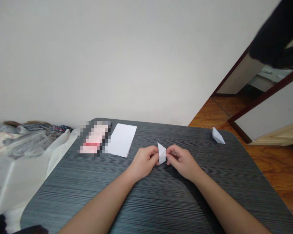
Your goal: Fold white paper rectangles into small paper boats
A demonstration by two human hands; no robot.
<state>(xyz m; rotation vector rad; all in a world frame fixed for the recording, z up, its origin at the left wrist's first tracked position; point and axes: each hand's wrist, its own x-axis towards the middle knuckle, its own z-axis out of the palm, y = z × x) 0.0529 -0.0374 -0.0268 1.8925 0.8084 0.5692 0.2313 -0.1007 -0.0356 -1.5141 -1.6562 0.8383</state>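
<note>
Between my two hands, over the middle of the table, is a small piece of folded white paper point(162, 153) with pointed ends at top and bottom. My left hand point(146, 160) pinches its left side between thumb and fingers. On the opposite side my right hand point(182, 161) has its thumb and fingertips closed on the paper's right edge. Part of the paper is hidden behind the fingers. A second folded white paper shape point(218, 136) rests by itself near the table's far right corner.
A stack of white paper sheets point(123, 139) lies at the back left of the dark wood-grain table point(88, 191). Left of it is a blurred-out pinkish item point(95, 136). A pale wall point(136, 65) rises behind the table. Plastic-wrapped things point(26, 149) are piled to the left.
</note>
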